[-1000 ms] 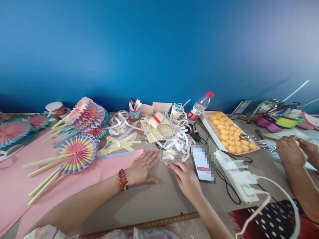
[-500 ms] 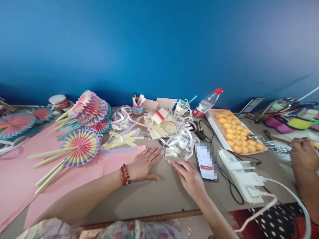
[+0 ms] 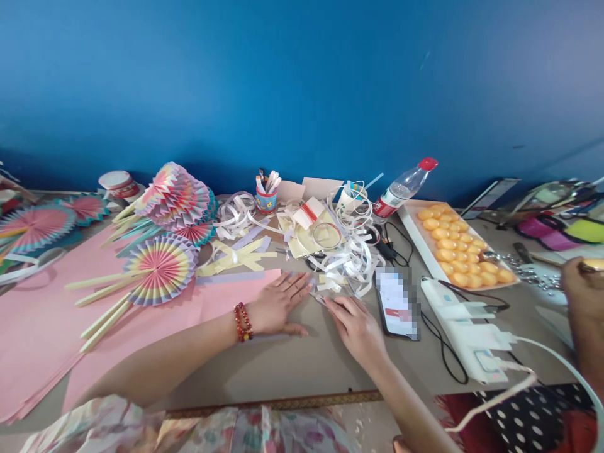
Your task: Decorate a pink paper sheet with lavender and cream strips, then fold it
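My left hand [image 3: 278, 305] lies flat and open on the table, fingers spread, at the corner of a pink paper sheet [image 3: 108, 327]; a red bead bracelet [image 3: 243, 322] is on its wrist. My right hand [image 3: 357, 325] rests palm down beside it, fingers stretched toward a small pale strip [image 3: 319, 297] at the edge of a pile of white paper strips [image 3: 346, 261]. A phone [image 3: 397, 303] lies just right of my right hand.
Folded rainbow paper fans [image 3: 160, 269] with stick handles lie at the left. A pen cup [image 3: 267, 196], a plastic bottle [image 3: 403, 187], a tray of orange balls [image 3: 460, 248] and a white power strip [image 3: 465, 327] sit further back and right. Another person's hand [image 3: 582, 292] works at the far right.
The view has shifted, so everything sits slightly further right and higher. Both my hands stay flat on the table in the same place. The other person's hand has slid toward the right edge.
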A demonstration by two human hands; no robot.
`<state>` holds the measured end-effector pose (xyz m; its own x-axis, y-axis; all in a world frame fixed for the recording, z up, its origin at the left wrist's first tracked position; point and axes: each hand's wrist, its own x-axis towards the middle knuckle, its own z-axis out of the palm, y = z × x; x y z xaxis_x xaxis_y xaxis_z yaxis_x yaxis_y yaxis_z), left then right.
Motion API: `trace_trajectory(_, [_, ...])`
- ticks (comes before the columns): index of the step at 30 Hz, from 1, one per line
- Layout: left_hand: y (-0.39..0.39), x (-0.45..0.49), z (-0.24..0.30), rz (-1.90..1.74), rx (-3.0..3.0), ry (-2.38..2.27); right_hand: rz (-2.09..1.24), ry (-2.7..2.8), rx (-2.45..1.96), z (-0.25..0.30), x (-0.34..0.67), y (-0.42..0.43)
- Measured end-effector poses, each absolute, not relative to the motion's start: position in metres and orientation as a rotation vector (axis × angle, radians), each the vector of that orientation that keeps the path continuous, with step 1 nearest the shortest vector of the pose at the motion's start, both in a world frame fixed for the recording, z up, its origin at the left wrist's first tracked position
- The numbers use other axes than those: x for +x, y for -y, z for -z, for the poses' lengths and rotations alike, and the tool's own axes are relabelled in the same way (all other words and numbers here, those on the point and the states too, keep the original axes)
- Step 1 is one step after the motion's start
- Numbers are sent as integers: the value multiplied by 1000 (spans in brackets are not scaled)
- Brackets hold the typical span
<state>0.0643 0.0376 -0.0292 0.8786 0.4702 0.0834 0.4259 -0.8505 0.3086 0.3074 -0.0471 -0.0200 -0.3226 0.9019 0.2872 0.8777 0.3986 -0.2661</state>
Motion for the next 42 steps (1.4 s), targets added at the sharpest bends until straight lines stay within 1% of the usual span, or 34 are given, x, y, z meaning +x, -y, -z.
trace_trajectory(6, [-37,65,28,-229,2729,-658,-100,2287,-1531,19,302,45])
trace_trajectory(11, [-55,58,11,-236,2646,-659,-91,2287,-1529,19,303,46])
trace_trajectory(15, [-69,44,-1,-253,2745,-504,-109,2289,-1548,18,302,45])
trace_trajectory(18, [-71,35,2,-181,2801,-429,-91,2285,-1562,16,300,45])
trace_trajectory(22, [-71,28,10,-136,2819,-486,-65,2283,-1579,14,299,46])
trace_trajectory(35, [-79,26,10,-116,2796,-394,-135,2278,-1571,13,291,42])
trace_trajectory(42, [-75,27,8,-107,2817,-428,-111,2280,-1565,13,289,40])
